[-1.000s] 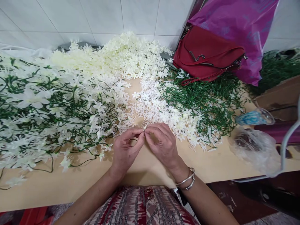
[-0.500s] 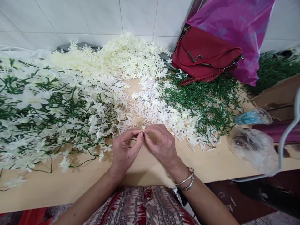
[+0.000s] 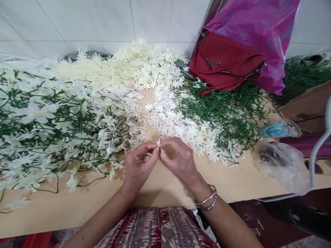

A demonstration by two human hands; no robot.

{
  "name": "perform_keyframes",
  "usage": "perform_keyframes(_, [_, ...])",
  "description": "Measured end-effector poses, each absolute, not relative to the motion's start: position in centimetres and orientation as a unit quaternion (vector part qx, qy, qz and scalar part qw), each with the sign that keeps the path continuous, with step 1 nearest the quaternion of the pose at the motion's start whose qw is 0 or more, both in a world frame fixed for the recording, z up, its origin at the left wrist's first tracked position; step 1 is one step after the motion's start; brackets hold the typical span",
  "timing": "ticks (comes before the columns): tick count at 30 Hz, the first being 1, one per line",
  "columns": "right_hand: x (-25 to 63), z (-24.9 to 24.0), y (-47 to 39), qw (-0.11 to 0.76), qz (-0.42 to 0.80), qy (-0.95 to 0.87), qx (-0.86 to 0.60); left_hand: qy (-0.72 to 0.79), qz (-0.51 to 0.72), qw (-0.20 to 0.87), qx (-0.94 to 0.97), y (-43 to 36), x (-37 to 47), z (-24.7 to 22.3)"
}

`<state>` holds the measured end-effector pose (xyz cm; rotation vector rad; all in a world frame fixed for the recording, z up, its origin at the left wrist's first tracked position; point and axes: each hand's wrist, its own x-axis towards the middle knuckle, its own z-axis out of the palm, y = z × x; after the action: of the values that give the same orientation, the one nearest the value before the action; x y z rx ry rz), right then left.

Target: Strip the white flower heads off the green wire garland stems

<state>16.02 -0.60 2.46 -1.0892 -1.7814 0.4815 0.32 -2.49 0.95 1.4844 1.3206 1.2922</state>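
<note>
My left hand [image 3: 139, 167] and my right hand [image 3: 179, 160] meet fingertip to fingertip above the front of the table, both pinched closed. Between their tips a small white flower piece [image 3: 158, 141] pokes up; its lower part is hidden by the fingers. Just beyond the hands lie loose white stamens [image 3: 162, 124] and white blossoms [image 3: 190, 128]. A tangle of green plastic stems [image 3: 230, 113] is to the right of them. On the left spreads a big heap of white artificial flowers with green stems [image 3: 77, 127].
Cream blossoms [image 3: 144, 58] are piled against the tiled wall. A red handbag [image 3: 224, 62] leans on a purple plastic bag [image 3: 274, 41] at the back right. Further right are a plastic cup [image 3: 279, 129], a clear plastic bag [image 3: 283, 163], a cardboard box [image 3: 307, 106] and a curved white tube [image 3: 314, 151].
Both hands stay pinched together at nearly the same spot, with slight finger movement. A little more of the small white flower piece shows between the tips.
</note>
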Motion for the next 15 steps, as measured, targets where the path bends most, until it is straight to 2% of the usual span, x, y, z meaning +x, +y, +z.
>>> perform_keyframes(7, [16.16, 2.17, -0.49, 0.474, 0.237, -0.723, -0.443, 0.510, 0.518, 0.404, 0.556, -2.34, 0.62, 0.77])
perform_keyframes(15, [16.25, 2.41, -0.48, 0.465, 0.355, -0.672, -0.453, 0.522, 0.497, 0.335, 0.606, -2.25, 0.19, 1.02])
